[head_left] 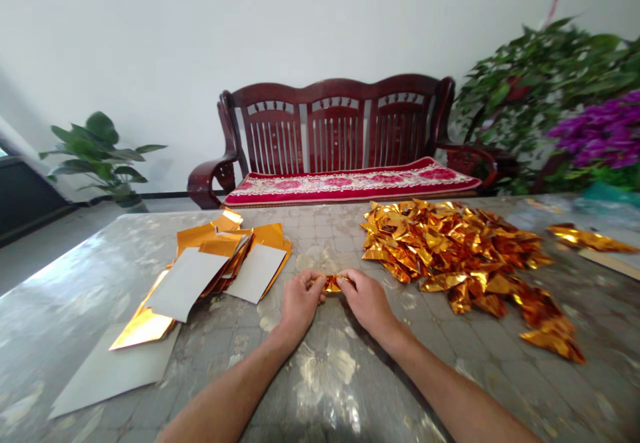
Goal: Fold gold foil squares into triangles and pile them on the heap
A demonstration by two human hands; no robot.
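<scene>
Both hands meet at the middle of the marble-patterned table [320, 390]. My left hand [301, 301] and my right hand [367, 303] pinch a small folded piece of gold foil paper [332, 284] between their fingers, and most of it is hidden by them. To the right of my right hand lies a large heap of folded gold foil pieces [450, 250], its nearest pieces a short way from my fingers. Left of my left hand sits a loose stack of gold foil sheets with white backing cards [225, 263].
A white card [113, 376] with a gold sheet on it lies at the near left of the table. More gold foil on a card [587, 238] lies at the right edge. Beyond the table stand a dark red wooden bench [335, 123] and potted plants [97, 153].
</scene>
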